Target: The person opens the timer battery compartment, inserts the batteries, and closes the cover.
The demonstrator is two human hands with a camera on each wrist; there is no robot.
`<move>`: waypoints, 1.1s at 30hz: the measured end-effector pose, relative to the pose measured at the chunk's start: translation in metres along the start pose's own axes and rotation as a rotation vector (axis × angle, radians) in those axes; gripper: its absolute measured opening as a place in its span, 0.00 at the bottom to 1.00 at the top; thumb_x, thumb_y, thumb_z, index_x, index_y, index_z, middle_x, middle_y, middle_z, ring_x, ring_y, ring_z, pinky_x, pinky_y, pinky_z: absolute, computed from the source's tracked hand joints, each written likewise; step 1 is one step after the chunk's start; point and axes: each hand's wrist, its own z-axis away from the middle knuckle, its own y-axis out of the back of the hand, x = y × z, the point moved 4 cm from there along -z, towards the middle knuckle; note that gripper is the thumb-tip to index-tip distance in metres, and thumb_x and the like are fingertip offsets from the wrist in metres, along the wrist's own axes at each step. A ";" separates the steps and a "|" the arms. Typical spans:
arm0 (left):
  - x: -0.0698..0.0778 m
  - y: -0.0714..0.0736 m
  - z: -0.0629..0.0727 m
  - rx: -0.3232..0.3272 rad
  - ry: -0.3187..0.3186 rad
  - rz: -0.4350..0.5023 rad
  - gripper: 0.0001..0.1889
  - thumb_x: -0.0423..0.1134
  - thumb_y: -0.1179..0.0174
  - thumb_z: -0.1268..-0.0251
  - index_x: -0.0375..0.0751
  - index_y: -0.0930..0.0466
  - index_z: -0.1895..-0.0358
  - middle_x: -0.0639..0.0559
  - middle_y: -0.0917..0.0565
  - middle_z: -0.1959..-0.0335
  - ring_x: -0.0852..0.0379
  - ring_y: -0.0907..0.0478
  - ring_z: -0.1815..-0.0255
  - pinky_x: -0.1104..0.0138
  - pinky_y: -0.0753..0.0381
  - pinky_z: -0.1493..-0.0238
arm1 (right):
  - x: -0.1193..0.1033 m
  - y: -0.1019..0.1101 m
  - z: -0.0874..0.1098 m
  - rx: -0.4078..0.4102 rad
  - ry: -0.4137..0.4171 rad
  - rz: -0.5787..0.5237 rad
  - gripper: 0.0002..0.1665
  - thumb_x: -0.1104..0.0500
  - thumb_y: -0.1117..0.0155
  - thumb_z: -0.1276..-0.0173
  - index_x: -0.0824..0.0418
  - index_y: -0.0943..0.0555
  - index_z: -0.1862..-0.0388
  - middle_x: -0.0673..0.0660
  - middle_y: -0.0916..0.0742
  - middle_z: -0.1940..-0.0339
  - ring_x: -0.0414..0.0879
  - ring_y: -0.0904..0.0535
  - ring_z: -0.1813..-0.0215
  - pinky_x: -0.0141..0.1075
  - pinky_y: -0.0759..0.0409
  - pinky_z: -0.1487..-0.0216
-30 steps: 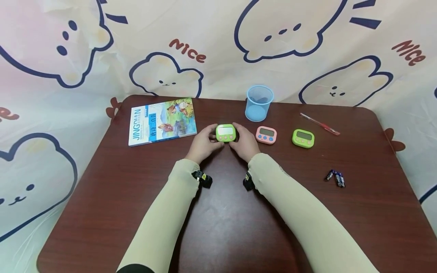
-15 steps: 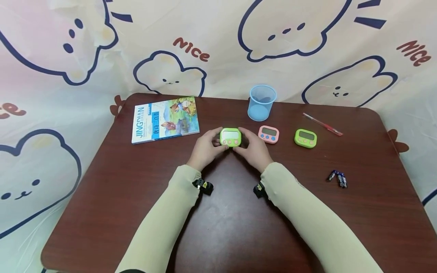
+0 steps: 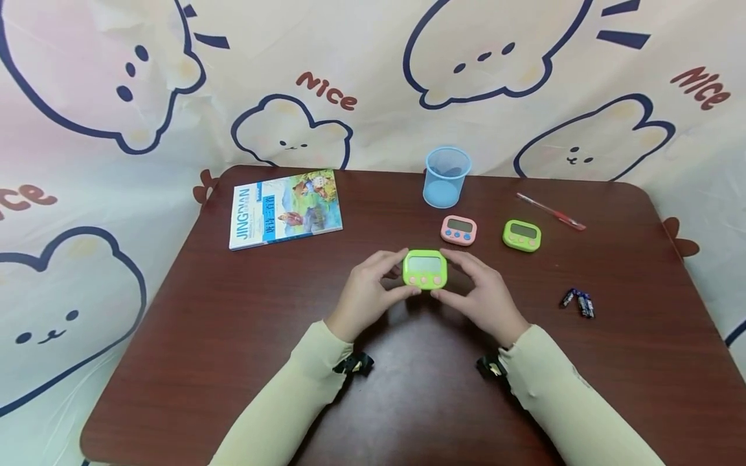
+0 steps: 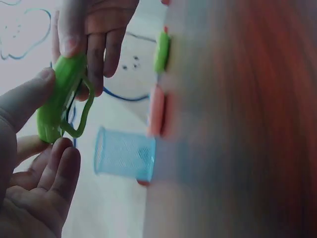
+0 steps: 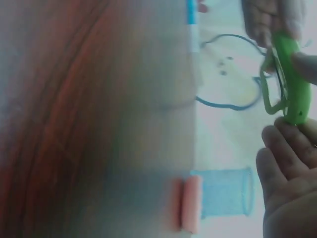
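Observation:
Between my two hands is a green digital timer [image 3: 425,270], its grey screen and row of buttons facing me. My left hand [image 3: 367,291] pinches its left side with thumb and fingers. My right hand [image 3: 484,294] pinches the right side the same way. Both wrist views show the timer from the side, held up off the table, with a green loop stand [image 4: 85,111] folded out from its back. Behind the hands, a pink timer [image 3: 458,230] and a second green timer [image 3: 522,235] lie on the table.
A blue mesh cup [image 3: 446,178] stands at the back of the brown table [image 3: 233,349]. The book [image 3: 285,210] lies at the back left. To the right are a red pen [image 3: 550,211] and several small batteries [image 3: 578,303]. A printed cloth [image 3: 379,52] hangs behind.
Both hands have drawn the green timer back toward me and a little to the right, away from the pink timer. It looks larger in the head view now.

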 end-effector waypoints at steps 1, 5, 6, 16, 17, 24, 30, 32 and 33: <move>0.004 -0.001 0.001 0.009 -0.011 0.017 0.34 0.38 0.23 0.46 0.35 0.23 0.34 0.49 0.17 0.50 0.59 0.17 0.58 0.68 0.14 0.54 | -0.002 0.004 0.004 0.005 0.005 -0.048 0.42 0.62 0.19 0.44 0.56 0.25 0.30 0.52 0.19 0.36 0.48 0.23 0.35 0.46 0.23 0.35; 0.018 -0.003 0.000 0.040 -0.041 0.119 0.34 0.37 0.21 0.49 0.36 0.22 0.36 0.50 0.16 0.51 0.61 0.17 0.59 0.71 0.15 0.54 | -0.012 0.018 0.013 0.041 -0.002 -0.287 0.43 0.69 0.22 0.44 0.55 0.26 0.29 0.53 0.19 0.37 0.47 0.20 0.38 0.37 0.20 0.39; 0.021 -0.003 -0.002 0.046 -0.045 0.155 0.35 0.37 0.21 0.49 0.36 0.22 0.35 0.50 0.16 0.51 0.62 0.17 0.58 0.71 0.15 0.53 | -0.014 0.021 0.014 0.055 -0.007 -0.341 0.43 0.71 0.23 0.44 0.56 0.26 0.29 0.54 0.19 0.37 0.47 0.20 0.38 0.36 0.20 0.39; 0.039 -0.011 -0.009 0.054 -0.006 0.462 0.33 0.30 0.24 0.48 0.36 0.23 0.35 0.47 0.17 0.55 0.57 0.17 0.58 0.62 0.13 0.53 | -0.026 0.027 0.012 0.079 -0.023 -0.724 0.46 0.83 0.32 0.44 0.72 0.36 0.26 0.61 0.19 0.39 0.48 0.18 0.45 0.35 0.15 0.48; 0.039 -0.012 -0.008 0.047 -0.003 0.475 0.33 0.29 0.24 0.48 0.35 0.23 0.35 0.47 0.17 0.55 0.56 0.17 0.58 0.62 0.13 0.53 | -0.027 0.027 0.012 0.076 -0.031 -0.721 0.46 0.82 0.32 0.44 0.71 0.36 0.26 0.60 0.19 0.39 0.48 0.18 0.45 0.35 0.15 0.48; 0.044 -0.020 -0.012 -0.074 -0.002 0.388 0.33 0.37 0.25 0.43 0.40 0.26 0.33 0.49 0.18 0.48 0.60 0.18 0.49 0.67 0.17 0.46 | -0.026 0.036 0.015 0.144 -0.045 -0.603 0.45 0.81 0.29 0.46 0.64 0.28 0.29 0.58 0.15 0.45 0.47 0.17 0.49 0.31 0.15 0.53; 0.048 -0.010 -0.015 -0.116 -0.030 0.365 0.39 0.36 0.24 0.45 0.43 0.31 0.28 0.51 0.23 0.36 0.60 0.24 0.37 0.68 0.22 0.38 | -0.033 0.039 0.012 0.102 0.063 -0.367 0.47 0.76 0.23 0.49 0.58 0.26 0.29 0.54 0.17 0.44 0.46 0.22 0.47 0.30 0.20 0.43; 0.049 -0.008 -0.015 -0.132 -0.048 0.391 0.42 0.35 0.23 0.46 0.45 0.34 0.27 0.51 0.24 0.34 0.59 0.24 0.36 0.67 0.22 0.38 | -0.036 0.037 0.011 0.076 0.120 -0.252 0.49 0.74 0.21 0.51 0.55 0.26 0.28 0.53 0.20 0.42 0.45 0.24 0.44 0.29 0.23 0.41; 0.050 -0.007 -0.015 -0.146 -0.056 0.408 0.43 0.34 0.23 0.47 0.44 0.34 0.26 0.51 0.25 0.33 0.59 0.24 0.37 0.66 0.22 0.38 | -0.038 0.037 0.011 0.070 0.145 -0.199 0.50 0.73 0.20 0.52 0.55 0.26 0.28 0.52 0.21 0.43 0.45 0.26 0.44 0.29 0.25 0.40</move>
